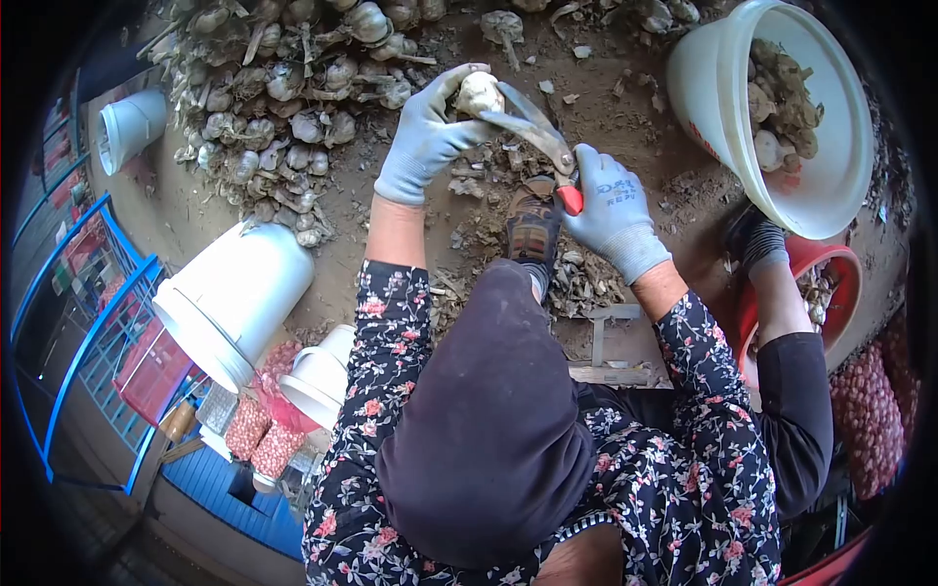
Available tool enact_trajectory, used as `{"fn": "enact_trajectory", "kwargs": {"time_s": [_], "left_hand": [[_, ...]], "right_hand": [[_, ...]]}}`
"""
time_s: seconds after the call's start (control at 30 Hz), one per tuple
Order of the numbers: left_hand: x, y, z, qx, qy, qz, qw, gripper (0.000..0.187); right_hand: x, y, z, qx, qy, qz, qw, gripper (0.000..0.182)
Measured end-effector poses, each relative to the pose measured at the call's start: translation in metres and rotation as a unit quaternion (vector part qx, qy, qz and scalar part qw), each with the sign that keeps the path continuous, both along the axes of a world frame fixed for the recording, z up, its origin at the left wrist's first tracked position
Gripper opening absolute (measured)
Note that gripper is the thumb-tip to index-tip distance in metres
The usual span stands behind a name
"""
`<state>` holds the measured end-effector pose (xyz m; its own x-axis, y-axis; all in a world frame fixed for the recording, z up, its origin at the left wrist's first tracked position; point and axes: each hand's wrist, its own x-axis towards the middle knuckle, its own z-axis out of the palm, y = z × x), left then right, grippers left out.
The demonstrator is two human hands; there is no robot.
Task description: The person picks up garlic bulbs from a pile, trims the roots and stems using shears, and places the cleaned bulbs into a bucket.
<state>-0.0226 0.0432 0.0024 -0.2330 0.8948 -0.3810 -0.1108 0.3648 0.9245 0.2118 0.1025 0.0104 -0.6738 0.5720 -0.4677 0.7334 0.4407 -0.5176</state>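
Observation:
Both hands wear light grey gloves. My left hand (426, 137) is closed round a garlic bulb (480, 94), holding it between thumb and fingers. My right hand (614, 207) grips the red handle of a pair of shears (539, 132). The two blades are parted and reach to the right side and underside of the bulb. Whether they touch it I cannot tell. Under the shears, dry trimmings and a shoe (533, 220) lie on the dirt floor.
Piled garlic (283, 107) covers the upper left. A white bucket (728, 98) with bulbs stands upper right, above a red tub (842, 293). More white buckets (234, 298) lie left, near filled net bags (266, 439) and a blue metal frame (88, 352).

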Motion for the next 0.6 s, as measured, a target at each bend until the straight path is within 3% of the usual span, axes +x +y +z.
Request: {"fn": "enact_trajectory", "kwargs": {"time_s": [0.03, 0.07, 0.17, 0.33, 0.37, 0.43, 0.47, 0.57, 0.6], "left_hand": [[0.002, 0.002, 0.005, 0.017, 0.088, -0.028, 0.996, 0.067], [0.005, 0.003, 0.009, 0.017, 0.087, -0.031, 0.996, 0.067], [0.013, 0.009, 0.019, 0.029, 0.293, -0.086, 0.952, 0.066], [0.027, 0.01, 0.007, -0.055, 0.37, -0.054, 0.926, 0.056], [0.026, 0.009, 0.0, -0.046, 0.248, 0.021, 0.968, 0.054], [0.024, 0.003, -0.007, -0.028, 0.049, 0.16, 0.985, 0.046], [0.021, 0.0, -0.01, -0.026, 0.051, 0.163, 0.985, 0.046], [0.013, -0.011, -0.02, 0.082, -0.214, 0.246, 0.942, 0.052], [0.017, -0.012, -0.017, 0.082, -0.216, 0.244, 0.942, 0.052]], "right_hand": [[-0.001, 0.002, 0.005, -0.008, 0.003, 0.006, 1.0, 0.048], [-0.002, 0.003, 0.009, -0.019, 0.006, 0.013, 1.0, 0.054], [-0.008, 0.006, 0.014, -0.014, -0.015, 0.028, 0.999, 0.056], [-0.008, 0.005, 0.002, -0.035, -0.058, 0.055, 0.996, 0.051], [-0.003, 0.003, -0.004, -0.081, -0.013, -0.022, 0.996, 0.046], [-0.001, -0.004, -0.002, -0.111, 0.084, -0.168, 0.976, 0.031], [0.002, -0.007, 0.003, -0.11, 0.087, -0.165, 0.976, 0.031], [0.013, -0.014, 0.01, -0.255, 0.066, -0.14, 0.954, 0.046], [0.014, -0.016, 0.012, -0.275, 0.049, -0.115, 0.953, 0.052]]}}
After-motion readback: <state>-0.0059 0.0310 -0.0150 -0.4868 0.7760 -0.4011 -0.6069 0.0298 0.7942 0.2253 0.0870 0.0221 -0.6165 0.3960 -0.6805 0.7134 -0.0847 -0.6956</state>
